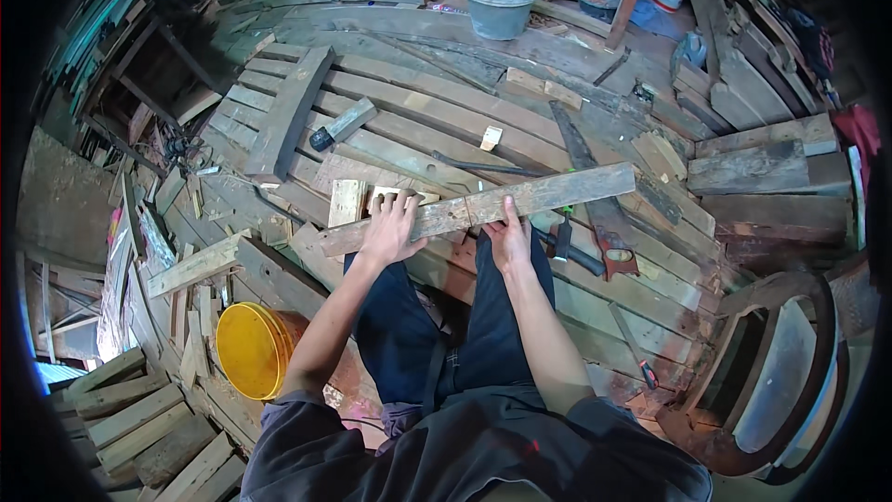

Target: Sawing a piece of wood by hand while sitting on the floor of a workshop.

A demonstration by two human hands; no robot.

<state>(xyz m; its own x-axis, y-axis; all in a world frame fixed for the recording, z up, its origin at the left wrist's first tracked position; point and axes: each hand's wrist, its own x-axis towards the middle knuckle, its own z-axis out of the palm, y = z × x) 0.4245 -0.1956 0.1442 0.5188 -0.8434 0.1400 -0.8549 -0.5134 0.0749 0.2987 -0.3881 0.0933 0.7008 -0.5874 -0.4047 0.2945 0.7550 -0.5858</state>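
Observation:
A long weathered wooden plank lies slantwise across my lap, its right end higher in the view. My left hand grips it left of the middle, fingers over its far edge. With the thumb on top and the palm beneath, my right hand holds it right of the middle. Just beyond the plank is a handsaw, its brown handle showing on the near side. A black-handled tool lies near my right hand. Pale wood blocks sit beside my left hand; a dark curved bar is farther off.
The slatted platform carries a thick beam and a black-ended wooden piece. A yellow bucket stands left, a screwdriver lies right. Beams and a curved wooden frame border the right; a grey tub stands beyond.

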